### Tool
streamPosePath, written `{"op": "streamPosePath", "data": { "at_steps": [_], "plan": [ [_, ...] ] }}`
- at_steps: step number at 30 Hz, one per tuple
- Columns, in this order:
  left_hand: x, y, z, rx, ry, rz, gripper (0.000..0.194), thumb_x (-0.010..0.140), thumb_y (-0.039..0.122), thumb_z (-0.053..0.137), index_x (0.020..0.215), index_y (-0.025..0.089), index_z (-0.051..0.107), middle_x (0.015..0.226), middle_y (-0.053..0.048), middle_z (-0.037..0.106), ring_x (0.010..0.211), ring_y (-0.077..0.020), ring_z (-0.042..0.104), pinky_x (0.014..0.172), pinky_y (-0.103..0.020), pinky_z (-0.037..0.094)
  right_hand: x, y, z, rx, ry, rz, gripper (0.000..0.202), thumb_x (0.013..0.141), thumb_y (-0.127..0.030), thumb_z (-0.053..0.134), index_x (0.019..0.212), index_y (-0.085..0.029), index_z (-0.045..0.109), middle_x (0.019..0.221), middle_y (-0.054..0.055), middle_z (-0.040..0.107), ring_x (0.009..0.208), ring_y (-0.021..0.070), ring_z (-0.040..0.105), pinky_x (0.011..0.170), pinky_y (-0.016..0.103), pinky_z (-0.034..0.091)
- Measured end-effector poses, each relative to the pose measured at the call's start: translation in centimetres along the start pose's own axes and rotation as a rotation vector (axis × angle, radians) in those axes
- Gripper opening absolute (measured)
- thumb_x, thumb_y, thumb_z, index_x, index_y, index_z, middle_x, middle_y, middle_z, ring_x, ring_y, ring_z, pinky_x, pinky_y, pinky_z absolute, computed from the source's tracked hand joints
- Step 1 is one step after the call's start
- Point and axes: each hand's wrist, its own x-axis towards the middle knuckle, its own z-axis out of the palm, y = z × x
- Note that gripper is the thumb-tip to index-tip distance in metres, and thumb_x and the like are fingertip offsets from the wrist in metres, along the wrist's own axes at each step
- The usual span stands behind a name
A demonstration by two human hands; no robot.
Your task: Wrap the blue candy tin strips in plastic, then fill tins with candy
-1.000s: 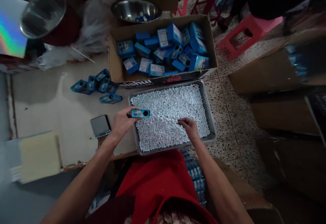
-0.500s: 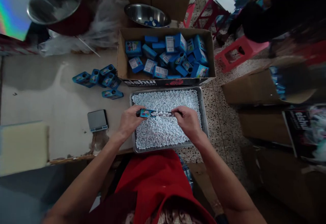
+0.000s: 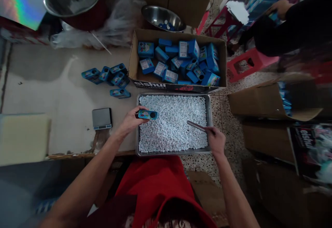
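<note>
Over the left side of a metal tray (image 3: 210,117), my left hand (image 3: 131,121) grips a small blue box (image 3: 144,114). A dark round hole shows in the box's upturned face. My right hand (image 3: 217,141) is closed around the end of a narrow metal scoop (image 3: 196,125) at the tray's right side. The scoop's far end points left, just over or touching the small white pellets (image 3: 171,134) that fill the tray. No pellets can be made out in the scoop.
Behind the tray stands a cardboard carton (image 3: 147,82) of blue boxes. Several more blue boxes (image 3: 119,93) stand to its left, near a small digital scale (image 3: 102,118). A steel bowl (image 3: 153,13) holds blue and white pieces. Another person's arm (image 3: 298,20) is at upper right, above a red stool (image 3: 249,62).
The scoop, earlier loaded with white pellets and held against the blue box, has moved right and down, away from it. The left hand still holds the box. The whole view has shifted slightly.
</note>
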Motion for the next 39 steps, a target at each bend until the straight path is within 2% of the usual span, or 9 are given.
{"op": "streamPosePath", "data": {
  "at_steps": [2, 4, 7, 9, 14, 19, 26, 34, 39],
  "plan": [
    [-0.2, -0.3, -0.1, 0.028, -0.011, -0.012, 0.054, 0.060, 0.030, 0.083, 0.110, 0.019, 0.068, 0.090, 0.000, 0.071, 0.079, -0.0170, 0.065, 0.070, -0.026, 0.049, 0.6, 4.1, 2.8, 0.085, -0.031, 0.066, 0.027, 0.077, -0.045, 0.063, 0.078, -0.021, 0.076, 0.078, 0.009, 0.076, 0.078, 0.0292, 0.067, 0.079, 0.042, 0.051],
    [-0.5, -0.3, 0.0, 0.083, -0.006, -0.004, 0.050, 0.061, 0.027, 0.082, 0.109, 0.019, 0.069, 0.090, 0.000, 0.071, 0.080, -0.0170, 0.065, 0.072, -0.026, 0.048, 1.0, 5.7, 7.0, 0.174, -0.110, 0.064, 0.030, 0.076, -0.048, 0.063, 0.079, -0.021, 0.076, 0.081, 0.008, 0.077, 0.080, 0.0278, 0.067, 0.079, 0.040, 0.051],
    [-1.2, 0.3, 0.4, 0.176, 0.062, -0.005, 0.048, 0.063, 0.027, 0.080, 0.109, 0.020, 0.069, 0.093, 0.000, 0.072, 0.081, -0.0181, 0.066, 0.073, -0.027, 0.049, 1.3, 4.7, 12.6, 0.311, -0.206, 0.067, 0.032, 0.076, -0.048, 0.065, 0.084, -0.020, 0.077, 0.086, 0.007, 0.078, 0.083, 0.0249, 0.068, 0.080, 0.036, 0.051],
    [-1.5, 0.9, 0.5, 0.237, 0.101, -0.011, 0.047, 0.065, 0.029, 0.079, 0.111, 0.021, 0.069, 0.092, 0.000, 0.073, 0.081, -0.0193, 0.066, 0.074, -0.028, 0.049, 1.4, 3.5, 14.0, 0.386, -0.243, 0.085, 0.032, 0.076, -0.048, 0.066, 0.085, -0.019, 0.077, 0.082, 0.006, 0.077, 0.078, 0.0225, 0.067, 0.075, 0.034, 0.050],
    [-1.7, 1.7, 0.4, 0.407, 0.108, 0.080, 0.041, 0.070, 0.033, 0.078, 0.109, 0.023, 0.070, 0.094, -0.001, 0.074, 0.085, -0.0213, 0.067, 0.079, -0.032, 0.049, 1.1, 0.4, 10.6, 0.516, -0.347, 0.102, 0.032, 0.076, -0.046, 0.071, 0.089, -0.018, 0.078, 0.075, 0.004, 0.074, 0.068, 0.0175, 0.063, 0.064, 0.028, 0.046],
    [-1.4, 2.2, 0.9, 0.450, 0.082, 0.116, 0.035, 0.072, 0.033, 0.077, 0.105, 0.024, 0.070, 0.089, -0.001, 0.073, 0.081, -0.0212, 0.065, 0.074, -0.031, 0.046, 1.2, -5.4, 7.1, 0.542, -0.436, 0.054, 0.022, 0.077, -0.039, 0.073, 0.088, -0.020, 0.080, 0.079, 0.003, 0.076, 0.069, 0.0164, 0.063, 0.065, 0.028, 0.046],
    [-1.4, 2.8, 1.8, 0.410, 0.064, 0.141, 0.035, 0.070, 0.028, 0.077, 0.104, 0.023, 0.071, 0.093, -0.002, 0.074, 0.087, -0.0232, 0.066, 0.075, -0.031, 0.047, 1.4, -13.3, 4.0, 0.160, -0.350, -0.326, 0.018, 0.087, -0.024, 0.061, 0.086, -0.023, 0.079, 0.088, 0.004, 0.079, 0.086, 0.0220, 0.071, 0.082, 0.034, 0.051],
    [-0.8, 2.7, 2.2, 0.353, 0.035, 0.178, 0.032, 0.068, 0.027, 0.076, 0.099, 0.022, 0.070, 0.094, -0.002, 0.072, 0.089, -0.0233, 0.065, 0.081, -0.032, 0.047, 0.1, -18.7, 3.9, -0.306, -0.279, -0.601, 0.023, 0.088, -0.014, 0.055, 0.089, -0.022, 0.076, 0.085, 0.007, 0.075, 0.079, 0.0231, 0.067, 0.075, 0.034, 0.049],
    [-0.2, 1.7, 1.1, 0.185, -0.089, 0.156, 0.035, 0.065, 0.027, 0.077, 0.098, 0.022, 0.067, 0.090, 0.000, 0.067, 0.084, -0.0198, 0.061, 0.079, -0.030, 0.047, -1.7, -18.9, 2.5, -0.239, -0.330, -0.564, 0.025, 0.092, -0.015, 0.052, 0.095, -0.023, 0.075, 0.092, 0.009, 0.074, 0.086, 0.0260, 0.067, 0.082, 0.038, 0.050]
  ]
}}
